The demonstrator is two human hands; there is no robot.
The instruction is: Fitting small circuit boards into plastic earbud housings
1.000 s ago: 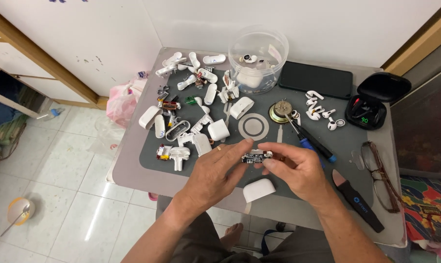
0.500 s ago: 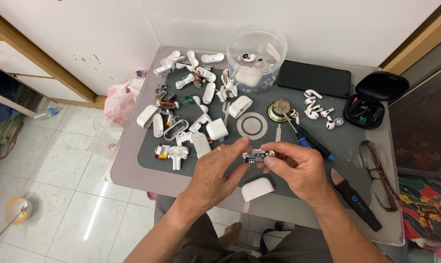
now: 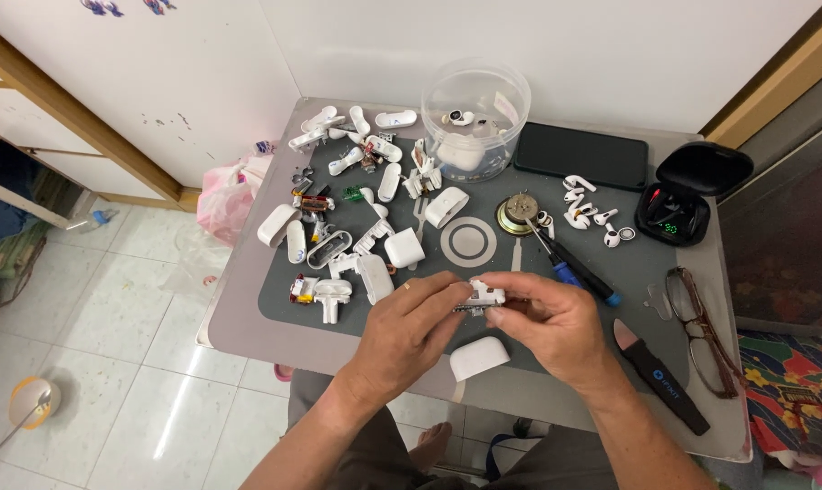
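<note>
Both hands, left hand (image 3: 411, 331) and right hand (image 3: 556, 322), pinch a small white plastic earbud-case part (image 3: 480, 297), fingers half hiding it; the clear round plastic tub (image 3: 476, 118) holds white pieces.

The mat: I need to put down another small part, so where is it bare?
Bare mat: between the screwdriver and glasses. Bare table edge left of the mat. Crowded: upper left, among the white case pieces.

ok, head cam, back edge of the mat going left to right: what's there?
Pile of white earbud-case parts → clear plastic tub → black phone lying flat → loose white earbuds → open black earbud case.
</note>
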